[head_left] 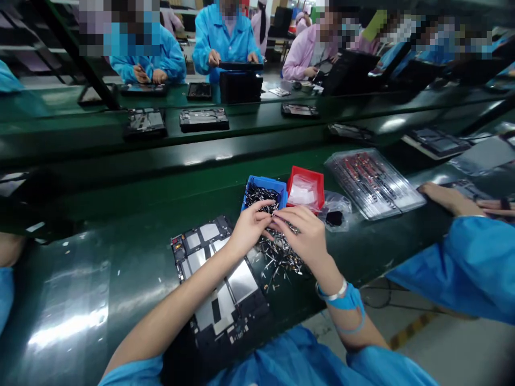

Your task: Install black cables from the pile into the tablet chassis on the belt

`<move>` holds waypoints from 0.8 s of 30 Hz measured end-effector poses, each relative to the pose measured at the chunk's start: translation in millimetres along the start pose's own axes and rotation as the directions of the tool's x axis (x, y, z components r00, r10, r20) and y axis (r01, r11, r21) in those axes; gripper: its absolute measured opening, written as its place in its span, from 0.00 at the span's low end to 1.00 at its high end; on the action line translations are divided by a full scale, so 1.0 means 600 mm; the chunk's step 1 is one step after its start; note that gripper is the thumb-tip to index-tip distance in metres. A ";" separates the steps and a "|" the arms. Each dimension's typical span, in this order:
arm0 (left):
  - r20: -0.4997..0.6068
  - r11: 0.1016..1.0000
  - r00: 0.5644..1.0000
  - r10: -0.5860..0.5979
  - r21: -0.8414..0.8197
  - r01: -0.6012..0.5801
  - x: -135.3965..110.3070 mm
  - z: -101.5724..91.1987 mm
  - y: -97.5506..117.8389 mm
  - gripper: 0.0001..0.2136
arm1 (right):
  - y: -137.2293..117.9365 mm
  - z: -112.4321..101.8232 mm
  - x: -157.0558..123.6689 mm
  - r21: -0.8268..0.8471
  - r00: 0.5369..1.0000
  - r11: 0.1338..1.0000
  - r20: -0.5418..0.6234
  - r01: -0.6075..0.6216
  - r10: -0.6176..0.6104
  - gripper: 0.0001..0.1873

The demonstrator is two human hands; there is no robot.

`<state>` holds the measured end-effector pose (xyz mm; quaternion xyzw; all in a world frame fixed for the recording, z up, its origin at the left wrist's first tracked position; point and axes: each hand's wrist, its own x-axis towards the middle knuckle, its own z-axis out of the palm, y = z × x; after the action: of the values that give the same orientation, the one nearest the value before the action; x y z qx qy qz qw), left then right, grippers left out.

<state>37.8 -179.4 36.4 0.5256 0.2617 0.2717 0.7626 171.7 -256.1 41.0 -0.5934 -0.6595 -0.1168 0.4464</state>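
My left hand (252, 226) and my right hand (302, 233) meet above a loose heap of small metal and black parts (284, 258). Both have thumb and fingers pinched together at the fingertips; whatever they hold is too small to make out. Just behind them a blue bin (264, 182) contains many thin dark strips. Beside it a red bin (306, 174) has clear plastic pieces in it. Under my left forearm lies an opened tablet-like device (245, 281), its silver battery panels and black frame facing up.
To the right are a small clear bag with a black piece (335, 217) and a clear tray of red and black parts (372, 182). A co-worker's hand (448, 198) rests beyond it. Several device housings (204, 119) lie along the line opposite, where co-workers in blue and pink sit.
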 end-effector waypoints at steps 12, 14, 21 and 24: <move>0.067 0.980 0.997 0.026 0.198 -0.039 -0.070 -0.032 0.018 0.30 | 0.076 -0.003 0.005 -0.280 0.963 0.922 -0.100 -0.268 0.249 0.11; 0.000 0.990 1.000 0.029 0.140 -0.029 -0.084 -0.048 0.016 0.34 | 0.105 -0.003 0.011 -0.381 0.938 0.861 -0.049 -0.336 0.344 0.11; -0.057 0.999 0.998 -0.034 0.018 0.035 -0.144 -0.066 0.003 0.37 | -0.033 0.007 -0.005 -0.063 0.959 0.966 0.157 0.249 -0.237 0.10; -0.062 0.998 0.997 -0.051 -0.028 0.049 -0.164 -0.059 -0.001 0.38 | -0.098 0.019 -0.014 -0.009 0.878 0.901 0.230 0.433 -0.420 0.08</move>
<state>-56.5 -224.1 36.0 0.5001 0.2947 0.2722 0.7674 113.7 -269.8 50.7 -0.4560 -0.8158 -0.1650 0.3151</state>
